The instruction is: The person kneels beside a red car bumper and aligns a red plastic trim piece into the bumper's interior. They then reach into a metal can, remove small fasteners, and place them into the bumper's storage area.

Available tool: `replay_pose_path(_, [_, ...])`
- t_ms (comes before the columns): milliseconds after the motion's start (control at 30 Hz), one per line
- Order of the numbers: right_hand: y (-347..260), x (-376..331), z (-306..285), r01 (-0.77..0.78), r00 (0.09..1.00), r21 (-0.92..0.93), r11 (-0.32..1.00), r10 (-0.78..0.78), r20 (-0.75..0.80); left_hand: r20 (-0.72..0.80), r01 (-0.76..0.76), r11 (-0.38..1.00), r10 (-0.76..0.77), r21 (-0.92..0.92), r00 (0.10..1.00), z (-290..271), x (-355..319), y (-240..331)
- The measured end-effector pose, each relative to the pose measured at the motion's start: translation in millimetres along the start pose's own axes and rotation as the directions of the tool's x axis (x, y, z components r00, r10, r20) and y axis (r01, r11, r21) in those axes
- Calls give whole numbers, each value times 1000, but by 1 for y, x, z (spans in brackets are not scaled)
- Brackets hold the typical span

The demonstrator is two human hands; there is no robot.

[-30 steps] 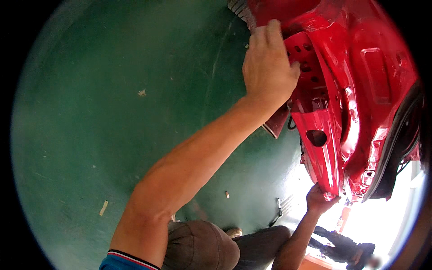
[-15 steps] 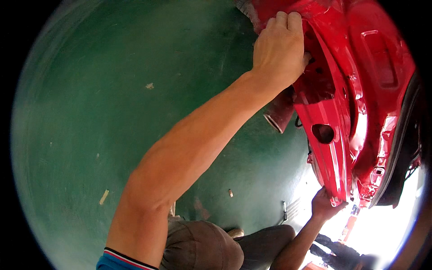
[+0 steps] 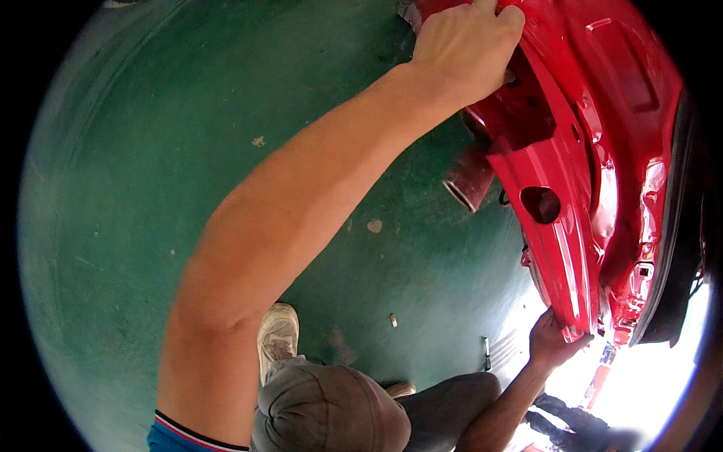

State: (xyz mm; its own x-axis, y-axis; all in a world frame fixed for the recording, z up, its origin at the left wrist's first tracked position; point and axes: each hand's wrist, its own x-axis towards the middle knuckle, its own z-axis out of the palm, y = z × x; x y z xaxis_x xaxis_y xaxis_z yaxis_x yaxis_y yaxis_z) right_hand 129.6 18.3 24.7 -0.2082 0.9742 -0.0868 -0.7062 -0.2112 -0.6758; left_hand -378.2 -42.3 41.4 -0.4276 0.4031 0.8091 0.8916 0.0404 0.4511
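The left hand (image 3: 471, 49) is at the upper part of the red panel (image 3: 553, 173), while the right hand (image 3: 553, 344) grips its lower end. A pipe (image 3: 470, 177) juts out over the green floor (image 3: 143, 226).

Floor (image 3: 151, 203): green, scuffed — pale flecks (image 3: 258, 142) scattered | Light: white glare (image 3: 666, 384), lower right — floor shiny nearby

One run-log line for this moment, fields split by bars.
left hand: at red panel, upper part, grip unclear | right hand: grasping its lower end | surroundings: red car body, reddish tube, green floor
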Motion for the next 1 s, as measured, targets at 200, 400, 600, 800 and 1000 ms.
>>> replay_pose_path(200, [-8, 1, -3, 23, 999, -34, 999, -22, 32, 75, 20, 999, -22, 32, 997, 1, 10, 4])
replay_pose_path(400, [22, -5, 34, 160, 967, -178, 971, -190, -172, 110, -27, 998, 22, 52, 994, -7, 12, 0])
replay_pose_path(600, [29, -8, 50, 184, 933, -200, 962, -235, -273, 158, -30, 996, 17, 82, 987, -10, 13, -1])
replay_pose_path(800, [14, 0, 31, 95, 982, -159, 983, -118, -145, 125, -42, 999, 42, -3, 991, 1, 11, -6])
replay_pose_path(1000, [10, 6, 17, 56, 997, -149, 987, -62, -34, -71, -148, 953, 134, -264, 988, 3, -5, -31])
